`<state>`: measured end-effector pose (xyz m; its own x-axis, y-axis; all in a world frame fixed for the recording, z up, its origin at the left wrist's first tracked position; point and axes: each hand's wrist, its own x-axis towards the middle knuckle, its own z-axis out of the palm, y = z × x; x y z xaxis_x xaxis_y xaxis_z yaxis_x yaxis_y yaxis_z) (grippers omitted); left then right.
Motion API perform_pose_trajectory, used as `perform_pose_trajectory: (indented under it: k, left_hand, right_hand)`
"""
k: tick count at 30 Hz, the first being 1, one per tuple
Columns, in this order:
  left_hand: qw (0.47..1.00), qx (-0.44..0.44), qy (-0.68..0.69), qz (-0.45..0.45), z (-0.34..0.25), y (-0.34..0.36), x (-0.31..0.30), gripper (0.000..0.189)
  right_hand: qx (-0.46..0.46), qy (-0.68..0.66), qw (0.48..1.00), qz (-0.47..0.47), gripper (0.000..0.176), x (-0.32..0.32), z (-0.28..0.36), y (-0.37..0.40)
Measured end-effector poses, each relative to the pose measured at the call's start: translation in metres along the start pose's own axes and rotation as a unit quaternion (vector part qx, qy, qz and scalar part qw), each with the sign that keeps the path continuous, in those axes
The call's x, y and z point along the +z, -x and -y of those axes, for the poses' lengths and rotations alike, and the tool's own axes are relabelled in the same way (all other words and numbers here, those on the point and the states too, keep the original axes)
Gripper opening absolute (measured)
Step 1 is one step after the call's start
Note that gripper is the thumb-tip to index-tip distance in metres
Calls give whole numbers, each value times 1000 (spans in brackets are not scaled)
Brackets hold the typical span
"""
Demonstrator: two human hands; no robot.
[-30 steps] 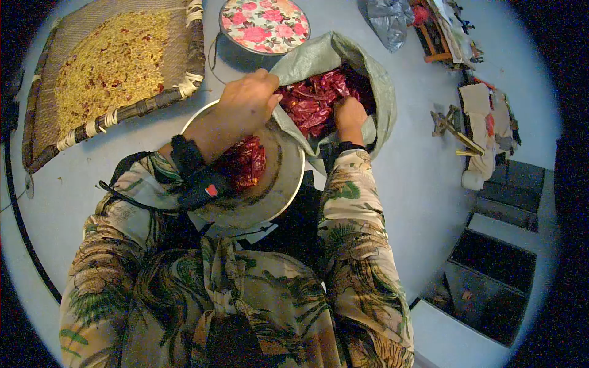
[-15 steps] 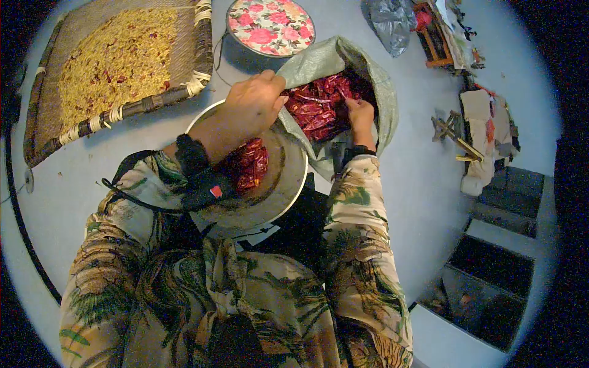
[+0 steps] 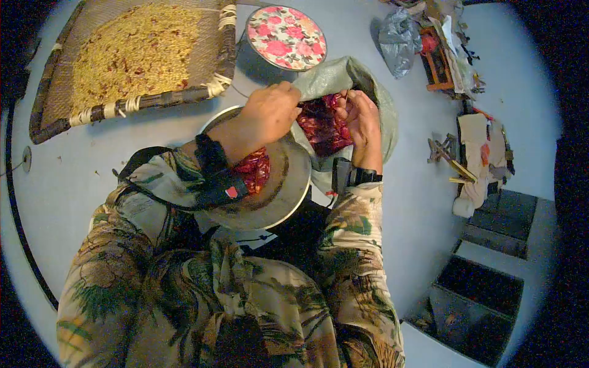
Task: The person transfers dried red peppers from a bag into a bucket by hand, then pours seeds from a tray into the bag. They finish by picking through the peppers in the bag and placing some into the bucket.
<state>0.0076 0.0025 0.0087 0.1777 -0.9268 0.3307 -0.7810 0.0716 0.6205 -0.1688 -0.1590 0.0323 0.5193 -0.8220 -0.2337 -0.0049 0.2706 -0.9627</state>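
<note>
A pale green woven sack stands open with dried red chilies inside. My left hand is closed on the sack's left rim, its fingertips partly hidden. At the sack's right side my right hand is raised over the chilies, thumb and fingers pinched together on a thin chili stem. Beneath my left forearm, a wide round basin with a pale rim holds more red chilies.
A framed woven tray of yellow grains lies at upper left. Beyond the sack is a flower-patterned round stool. A grey plastic bag, a small wooden stand and dark open boxes are at right.
My right hand has lifted from among the chilies and turned, its fingers now pinched near the sack's mouth. My left hand stays at the rim. The whole view has shifted slightly.
</note>
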Motion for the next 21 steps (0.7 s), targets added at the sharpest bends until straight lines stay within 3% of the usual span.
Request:
perform_pose_trajectory:
  k: [3, 5, 8, 11, 14, 15, 17, 20, 21]
  left_hand:
    - [1000, -18, -18, 12, -4, 1, 1, 19]
    - [999, -21, -24, 42, -3, 2, -1, 22]
    - [998, -11, -38, 54, -4, 9, 3, 23]
    - [998, -7, -26, 62, -4, 14, 11, 11]
    - [974, 99, 152, -137, 11, 10, 55, 10]
    - [978, 95, 143, -123, 13, 12, 54, 10]
    - [983, 91, 129, -92, 17, 15, 50, 10]
    - [988, 88, 119, -42, 22, 25, 44, 11]
    - [989, 87, 116, -23, 23, 31, 40, 11]
  right_hand:
    - [23, 44, 999, 4, 14, 26, 5, 9]
    - [5, -12, 1000, 27, 11, 36, -6, 5]
    - [6, 48, 999, -6, 23, 72, -2, 18]
    - [-24, 52, 997, 42, 26, 113, 6, 35]
    - [-126, 57, 982, 129, 25, 174, 8, 62]
    - [-125, 44, 970, 206, 28, 194, 17, 75]
    - [-189, 78, 945, 253, 29, 212, 17, 84]
    - [-243, 154, 936, 202, 30, 192, 12, 70]
    - [-222, 149, 948, 171, 28, 181, 12, 67]
